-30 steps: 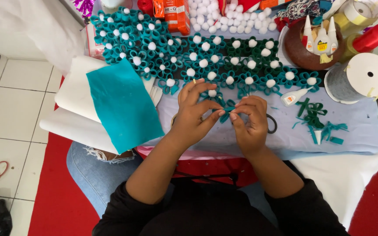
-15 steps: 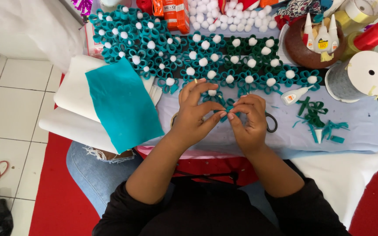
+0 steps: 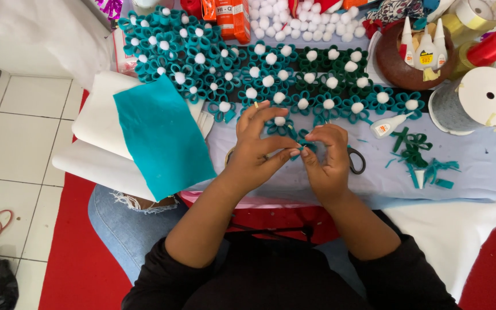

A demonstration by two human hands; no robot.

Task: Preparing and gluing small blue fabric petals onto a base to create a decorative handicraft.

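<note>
Overhead, at a lap table [image 3: 460, 172]:
Left hand [image 3: 254, 152]: thumb and forefinger pinched at the meeting point, other fingers fanned loosely above.
Right hand [image 3: 328, 161]: curled, fingertips closed on a small teal piece [image 3: 303, 148].
Teal piece: caught between both hands' fingertips, mostly hidden; long axis not readable.
Bearing: piece dead centre, equally near both hands, just below the flower row [image 3: 294, 86].
Nearest flower [image 3: 280, 123]: white-centred, touching the left fingers from above.
Scissors [image 3: 356, 162]: handle showing at the right hand's far side, blades hidden.
Glue bottle [image 3: 387, 125]: lying tilted, right of the hands.
Felt sheet [image 3: 162, 138]: teal, left of the left hand, on white sheets.
Scraps [image 3: 417, 158]: teal loops, well right.
</note>
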